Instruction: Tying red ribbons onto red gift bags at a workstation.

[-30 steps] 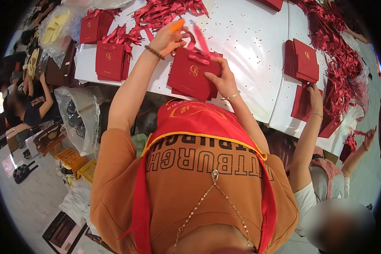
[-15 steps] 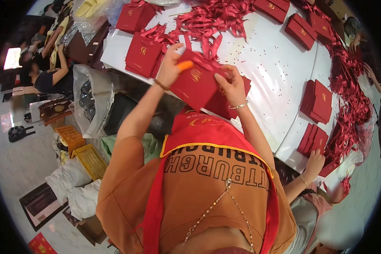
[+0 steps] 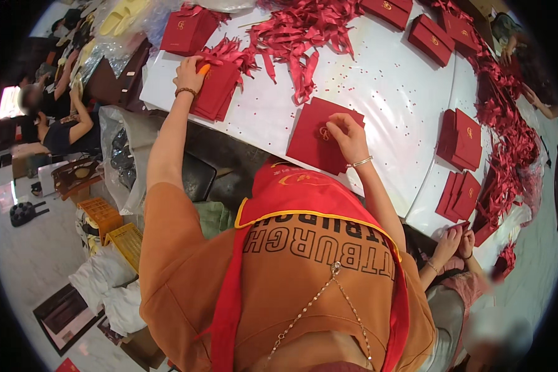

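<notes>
My left hand, with an orange cover on one finger, grips the top edge of the front flat red gift bag in the stack at the left table edge. Red ribbon shows beside that edge. In front of me lies another pile of flat red gift bags with gold emblems. Over its face, my right hand is closed in a pinch, thumb against forefinger. Whether anything thin is between these fingertips is hidden.
A white table strewn with small red bits carries a heap of red ribbons and more bag stacks. At right, a co-worker's hands hold something red. Yellow crates and a plastic sack stand at left.
My left hand has moved left and away with a red bag, from in front of me to the left stack. My right hand has let go of that bag and lowered onto the pile.
</notes>
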Action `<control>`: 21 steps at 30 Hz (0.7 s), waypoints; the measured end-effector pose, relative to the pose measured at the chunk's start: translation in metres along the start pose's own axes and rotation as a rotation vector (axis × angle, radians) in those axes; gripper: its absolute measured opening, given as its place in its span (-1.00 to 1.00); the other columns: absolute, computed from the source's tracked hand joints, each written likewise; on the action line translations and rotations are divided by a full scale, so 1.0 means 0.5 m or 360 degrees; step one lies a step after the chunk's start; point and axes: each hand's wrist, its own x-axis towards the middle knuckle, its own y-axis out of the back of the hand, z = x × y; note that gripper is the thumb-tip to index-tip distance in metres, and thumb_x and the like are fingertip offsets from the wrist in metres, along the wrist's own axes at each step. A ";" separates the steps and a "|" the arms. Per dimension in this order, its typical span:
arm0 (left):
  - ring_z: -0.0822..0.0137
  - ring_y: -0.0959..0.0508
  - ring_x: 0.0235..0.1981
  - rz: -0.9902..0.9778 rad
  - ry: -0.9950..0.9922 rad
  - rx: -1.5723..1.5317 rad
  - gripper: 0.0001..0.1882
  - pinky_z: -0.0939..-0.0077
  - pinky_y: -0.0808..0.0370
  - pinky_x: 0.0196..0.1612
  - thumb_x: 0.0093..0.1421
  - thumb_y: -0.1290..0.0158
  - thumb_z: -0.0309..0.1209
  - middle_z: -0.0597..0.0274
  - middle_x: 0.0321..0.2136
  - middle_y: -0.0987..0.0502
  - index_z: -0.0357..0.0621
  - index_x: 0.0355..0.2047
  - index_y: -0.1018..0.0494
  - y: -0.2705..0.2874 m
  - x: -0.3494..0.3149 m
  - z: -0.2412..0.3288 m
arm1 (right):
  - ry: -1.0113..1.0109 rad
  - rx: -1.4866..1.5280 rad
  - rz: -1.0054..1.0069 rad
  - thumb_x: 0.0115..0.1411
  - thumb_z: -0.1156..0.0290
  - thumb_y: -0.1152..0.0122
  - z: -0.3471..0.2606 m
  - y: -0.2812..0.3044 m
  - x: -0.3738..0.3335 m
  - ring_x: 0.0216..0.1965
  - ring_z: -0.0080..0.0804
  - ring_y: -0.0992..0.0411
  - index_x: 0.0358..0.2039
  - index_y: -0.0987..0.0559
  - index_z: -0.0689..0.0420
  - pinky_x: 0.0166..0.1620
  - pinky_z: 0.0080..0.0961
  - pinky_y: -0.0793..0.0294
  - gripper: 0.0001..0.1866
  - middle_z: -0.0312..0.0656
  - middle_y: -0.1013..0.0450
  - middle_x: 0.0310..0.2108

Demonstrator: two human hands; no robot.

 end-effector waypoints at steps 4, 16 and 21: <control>0.15 -0.26 0.00 0.0270 -0.0015 0.0300 -0.64 -0.01 -0.23 -0.09 -0.02 -0.01 -0.28 0.32 -0.03 -0.28 0.28 -0.14 -0.39 0.000 -0.031 0.032 | 0.0188 -0.0392 0.0319 0.04 0.43 -0.12 0.033 0.032 0.008 -0.42 -0.38 -0.44 -0.32 -0.47 0.19 -0.34 -0.53 -0.40 -0.82 -0.16 -0.47 -0.44; 0.17 -0.42 -0.20 0.0659 -0.0493 -0.0160 -0.76 0.25 -0.33 -0.18 0.07 0.02 -0.27 0.20 -0.26 -0.45 0.03 -0.23 -0.44 0.063 -0.070 0.208 | 0.0692 -0.1617 0.0286 -0.15 0.22 -0.25 0.067 0.027 0.036 -0.15 -0.28 -0.25 -0.21 -0.44 0.01 -0.13 -0.29 -0.18 -0.57 -0.26 -0.33 -0.22; 0.01 -0.49 -0.31 -0.0448 -0.0261 -0.0414 -0.60 0.21 -0.41 -0.30 0.06 0.00 -0.20 0.01 -0.30 -0.48 -0.05 -0.11 -0.31 -0.027 -0.141 0.406 | 0.0683 -0.1754 0.0262 -0.12 0.20 -0.24 0.073 0.024 0.024 -0.17 -0.27 -0.26 -0.20 -0.45 0.04 -0.16 -0.33 -0.21 -0.57 -0.24 -0.33 -0.22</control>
